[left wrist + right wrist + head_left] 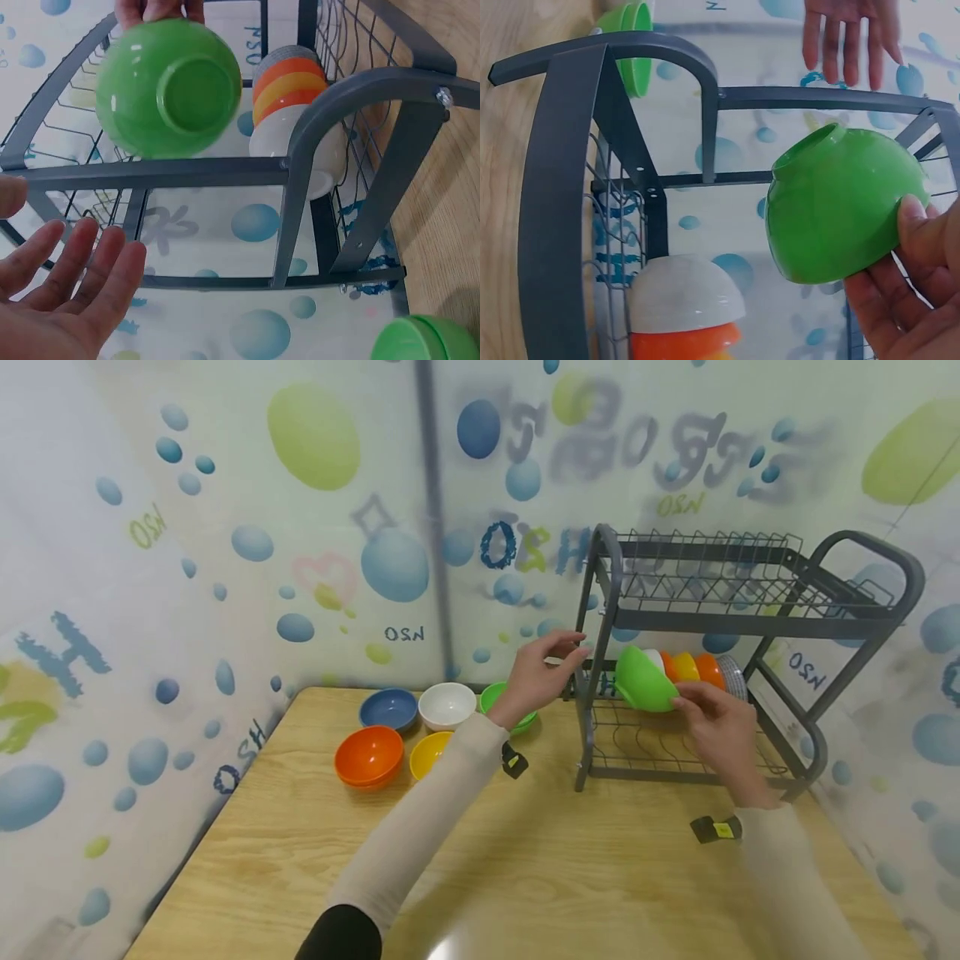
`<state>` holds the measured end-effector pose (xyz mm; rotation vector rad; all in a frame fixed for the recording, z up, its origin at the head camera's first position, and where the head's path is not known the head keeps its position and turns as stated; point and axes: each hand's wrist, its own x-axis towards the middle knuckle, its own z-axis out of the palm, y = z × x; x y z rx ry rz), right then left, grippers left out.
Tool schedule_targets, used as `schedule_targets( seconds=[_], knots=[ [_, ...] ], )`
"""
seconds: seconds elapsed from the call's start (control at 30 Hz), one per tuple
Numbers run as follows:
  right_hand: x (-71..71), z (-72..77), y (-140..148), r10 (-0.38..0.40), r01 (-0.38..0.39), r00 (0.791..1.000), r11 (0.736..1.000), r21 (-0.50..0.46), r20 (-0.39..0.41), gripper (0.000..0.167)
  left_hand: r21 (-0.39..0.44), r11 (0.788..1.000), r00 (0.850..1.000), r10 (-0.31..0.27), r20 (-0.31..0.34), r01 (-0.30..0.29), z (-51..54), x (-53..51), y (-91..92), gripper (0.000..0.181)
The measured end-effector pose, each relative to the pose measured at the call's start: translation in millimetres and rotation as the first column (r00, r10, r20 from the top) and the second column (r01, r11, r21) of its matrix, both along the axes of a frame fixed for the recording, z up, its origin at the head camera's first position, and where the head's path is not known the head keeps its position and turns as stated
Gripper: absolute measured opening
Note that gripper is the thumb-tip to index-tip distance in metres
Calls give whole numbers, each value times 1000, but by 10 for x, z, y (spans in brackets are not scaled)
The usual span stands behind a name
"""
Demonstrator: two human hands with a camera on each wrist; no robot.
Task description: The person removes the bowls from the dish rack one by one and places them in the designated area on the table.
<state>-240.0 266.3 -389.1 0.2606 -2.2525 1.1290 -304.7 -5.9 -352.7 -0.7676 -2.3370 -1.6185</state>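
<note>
My right hand [722, 727] pinches the rim of a green bowl [645, 681], tilted on its side, at the lower level of a dark metal dish rack [697, 774]. In the right wrist view the thumb is on the outside of the green bowl [844, 202]. My left hand [542, 675] is beside the rack's left post, its fingers extended and nothing in them, as the left wrist view shows of the hand [75, 285]. Behind the green bowl, a row of white, orange, yellow and grey bowls [684, 667] stands on edge on the lower shelf.
On the wooden table [247, 860], left of the rack, are a blue bowl [388, 710], a white bowl [447, 706], orange bowls [369, 756], a yellow bowl [426, 755] and green bowls [491, 695]. The rack's upper basket [720, 572] overhangs the lower shelf.
</note>
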Motion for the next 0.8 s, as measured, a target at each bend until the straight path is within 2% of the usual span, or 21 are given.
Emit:
schedule_targets(
  seconds=[0.2, 0.33, 0.47, 0.6, 0.7, 0.8],
  knots=[
    [193, 115, 27, 5, -2, 999, 999, 44, -52, 15, 21, 1000, 999, -12, -53, 13, -16, 113, -215, 39],
    [266, 155, 7, 76, -57, 985, 991, 125, -155, 20, -22, 1000, 986, -23, -166, 20, -45, 206, -360, 38],
    [337, 189, -36, 189, -139, 950, 969, 207, -247, 32, -78, 997, 956, -38, -291, 16, -50, 325, -476, 40],
    [385, 194, -127, 302, -227, 907, 937, 265, -292, 39, -135, 991, 932, -63, -358, 15, -45, 501, -567, 44],
    [390, 161, -218, 388, -284, 862, 903, 323, -327, 28, -179, 983, 904, -105, -413, 33, -70, 644, -606, 46],
    [391, 123, -313, 457, -322, 819, 867, 379, -349, 17, -231, 971, 864, -171, -474, 66, -102, 763, -614, 45]
  ],
)
